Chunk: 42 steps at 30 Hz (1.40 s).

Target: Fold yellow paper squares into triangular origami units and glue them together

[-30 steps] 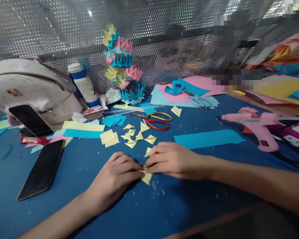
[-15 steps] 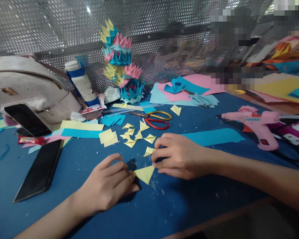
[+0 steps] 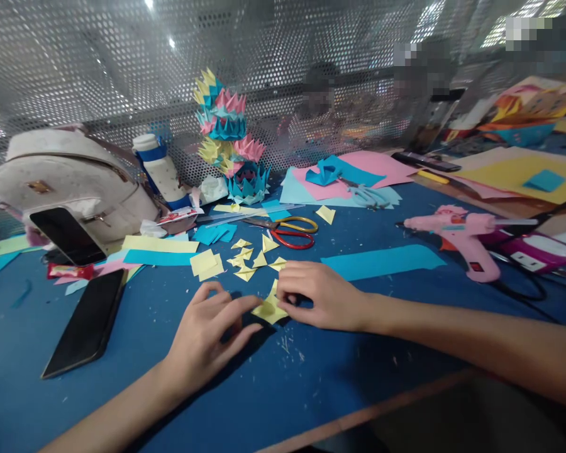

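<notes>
Perhaps beware of skewing the yellow paper (image 3: 265,312) on the near part of the bench (image 3: 240,393) through loose holding by a left hand (image 3: 206,330) with parted thumb and forefinger and a curled right hand (image 3: 319,296), unclear in grip, or of nudging folded yellow pieces (image 3: 244,274) just beyond

Paper pieces (image 3: 246,274) before scissors (image 3: 276,224), glue gun (image 3: 469,228) at right
</notes>
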### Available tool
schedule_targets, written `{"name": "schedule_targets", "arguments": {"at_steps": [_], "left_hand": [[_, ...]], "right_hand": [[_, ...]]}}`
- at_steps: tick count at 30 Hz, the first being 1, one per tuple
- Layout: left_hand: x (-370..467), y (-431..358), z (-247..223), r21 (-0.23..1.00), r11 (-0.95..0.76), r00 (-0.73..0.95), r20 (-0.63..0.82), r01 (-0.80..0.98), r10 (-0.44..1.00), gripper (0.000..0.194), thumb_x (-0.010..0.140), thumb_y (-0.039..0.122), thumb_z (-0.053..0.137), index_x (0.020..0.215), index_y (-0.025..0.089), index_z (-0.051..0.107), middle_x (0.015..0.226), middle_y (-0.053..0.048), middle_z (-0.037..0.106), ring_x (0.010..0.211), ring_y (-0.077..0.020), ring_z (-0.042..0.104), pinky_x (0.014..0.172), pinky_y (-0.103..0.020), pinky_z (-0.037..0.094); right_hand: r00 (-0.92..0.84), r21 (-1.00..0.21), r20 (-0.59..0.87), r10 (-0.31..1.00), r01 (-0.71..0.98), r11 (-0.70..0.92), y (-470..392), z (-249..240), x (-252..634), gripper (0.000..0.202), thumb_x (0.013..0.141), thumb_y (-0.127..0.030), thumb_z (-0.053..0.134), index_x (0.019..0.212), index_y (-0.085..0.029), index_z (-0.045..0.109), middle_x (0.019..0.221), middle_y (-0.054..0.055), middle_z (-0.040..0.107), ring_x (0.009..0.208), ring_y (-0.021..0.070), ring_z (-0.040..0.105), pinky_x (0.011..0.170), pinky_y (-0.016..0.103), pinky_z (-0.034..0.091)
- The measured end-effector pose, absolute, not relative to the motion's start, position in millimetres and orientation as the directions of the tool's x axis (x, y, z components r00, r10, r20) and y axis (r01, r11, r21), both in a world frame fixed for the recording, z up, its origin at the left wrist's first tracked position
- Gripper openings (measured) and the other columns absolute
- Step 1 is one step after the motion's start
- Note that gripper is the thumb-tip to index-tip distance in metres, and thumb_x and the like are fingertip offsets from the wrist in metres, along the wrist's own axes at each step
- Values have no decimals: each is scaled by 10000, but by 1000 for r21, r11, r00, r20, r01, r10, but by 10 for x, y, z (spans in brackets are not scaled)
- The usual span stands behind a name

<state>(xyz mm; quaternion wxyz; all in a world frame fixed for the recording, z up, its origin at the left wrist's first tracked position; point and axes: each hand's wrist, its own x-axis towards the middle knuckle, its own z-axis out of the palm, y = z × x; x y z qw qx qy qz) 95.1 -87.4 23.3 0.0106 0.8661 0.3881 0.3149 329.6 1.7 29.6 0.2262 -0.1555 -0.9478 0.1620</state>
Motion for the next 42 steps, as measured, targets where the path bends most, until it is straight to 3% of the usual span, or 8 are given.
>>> {"name": "schedule_targets", "arguments": {"at_steps": [7, 16, 24, 28, 32, 35, 38, 42], "left_hand": [[973, -885, 257, 238, -756, 588, 503, 610, 633, 180, 1016, 245, 557, 1163, 210, 653, 1022, -18, 720, 871, -162, 615, 901, -365, 356], [960, -881, 222, 236, -742, 606, 450, 628, 656, 176, 1025, 252, 536, 1122, 217, 678, 1038, -18, 705, 887, -169, 639, 933, -392, 357], [1003, -915, 203, 89, -757, 644, 467, 647, 606, 183, 1022, 233, 526, 1127, 169, 662, 1070, -48, 708, 904, -198, 639, 942, -415, 378], [1006, -923, 198, 81, -756, 650, 456, 649, 608, 196, 1029, 240, 510, 1145, 175, 654, 1080, -52, 706, 909, -203, 629, 950, -423, 371], [998, -921, 225, 167, -752, 628, 453, 638, 633, 187, 1020, 215, 526, 1153, 180, 653, 1069, -51, 705, 921, -198, 628, 950, -418, 369], [983, -908, 247, 376, -706, 557, 437, 600, 706, 199, 1011, 184, 528, 1155, 192, 665, 1050, -50, 704, 914, -189, 625, 923, -405, 388], [963, -884, 256, 559, -640, 501, 403, 527, 766, 213, 997, 165, 539, 1131, 224, 694, 1024, -46, 709, 920, -190, 627, 887, -390, 420], [950, -855, 254, 636, -595, 457, 393, 492, 798, 207, 983, 176, 571, 1097, 255, 725, 996, -46, 723, 932, -197, 646, 842, -369, 481]], "right_hand": [[-808, -513, 366, 462, 240, 825, 15, 284, 3296, 210, 887, -167, 554, 685, -171, 494, 674, -26, 516, 678, 114, 465, 661, 255, 338], [-871, -556, 296, 392, 177, 812, 95, 264, 3348, 195, 896, -273, 693, 736, -178, 636, 692, -34, 634, 718, 125, 514, 742, 285, 362], [-864, -588, 233, 446, 240, 773, 99, 267, 3324, 193, 867, -325, 740, 773, -183, 650, 723, -23, 630, 762, 144, 542, 714, 286, 377], [-846, -609, 206, 491, 282, 742, 85, 302, 3319, 164, 853, -309, 745, 831, -187, 638, 748, -18, 631, 798, 158, 551, 722, 285, 389], [-818, -639, 202, 538, 306, 706, 55, 314, 3326, 192, 835, -198, 705, 1008, -197, 621, 809, -11, 641, 816, 155, 568, 710, 270, 402], [-789, -623, 233, 568, 327, 710, 45, 298, 3338, 209, 864, -185, 633, 1072, -200, 624, 899, 17, 639, 802, 146, 568, 713, 268, 411], [-794, -602, 244, 557, 326, 729, 52, 284, 3345, 105, 923, -243, 578, 984, -191, 645, 889, 24, 643, 794, 147, 560, 706, 271, 399], [-847, -565, 250, 469, 266, 781, 58, 295, 3342, 207, 961, -257, 524, 802, -170, 625, 760, 14, 625, 751, 148, 524, 711, 288, 363]]}}
